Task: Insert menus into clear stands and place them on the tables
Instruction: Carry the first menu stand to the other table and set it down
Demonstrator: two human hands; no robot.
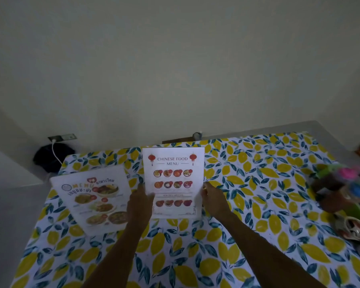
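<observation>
A white Chinese food menu [173,175] stands upright near the middle of the lemon-print table [258,183]. My left hand [139,204] grips its left edge and my right hand [213,199] grips its right edge. I cannot tell whether a clear stand surrounds it. A second menu with Thai writing [94,200] lies tilted on the cloth to the left, beside my left hand, apparently inside a clear cover.
At the table's right edge stands a cluster of colourful items [345,190] with a round dish [353,227] below. A wall runs behind the table. A dark bag [52,156] and a wall socket with a white cable [61,137] are at the back left.
</observation>
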